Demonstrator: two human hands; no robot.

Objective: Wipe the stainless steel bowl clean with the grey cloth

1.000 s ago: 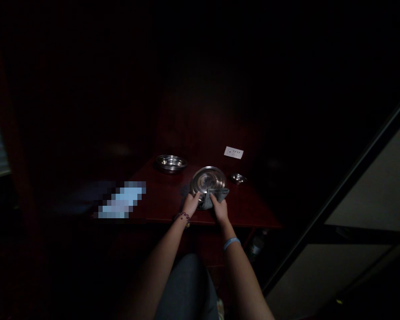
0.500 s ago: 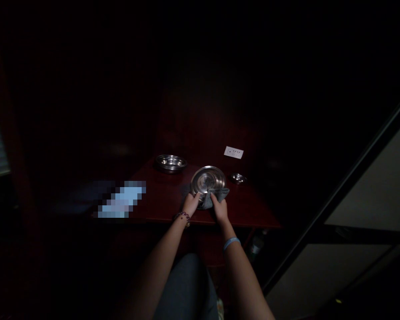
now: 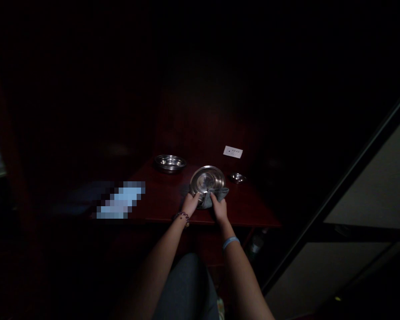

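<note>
A round, shiny metal bowl point(image 3: 206, 178) is tilted up over the dark red table point(image 3: 166, 200), its inside facing me. My left hand point(image 3: 190, 204) grips its lower left edge, thumb on the inner side. At the lower right edge, my right hand point(image 3: 219, 207) is closed on a grey cloth point(image 3: 208, 199) folded over the rim, so cloth and rim are both pinched there. The fingers behind the bowl are hidden.
Another metal bowl point(image 3: 170, 163) stands at the back left of the table, a small metal dish point(image 3: 237, 178) at the right. A white socket plate point(image 3: 233, 152) is on the back wall. A pixelated bright patch lies left. A bottle point(image 3: 256, 244) stands below the tabletop.
</note>
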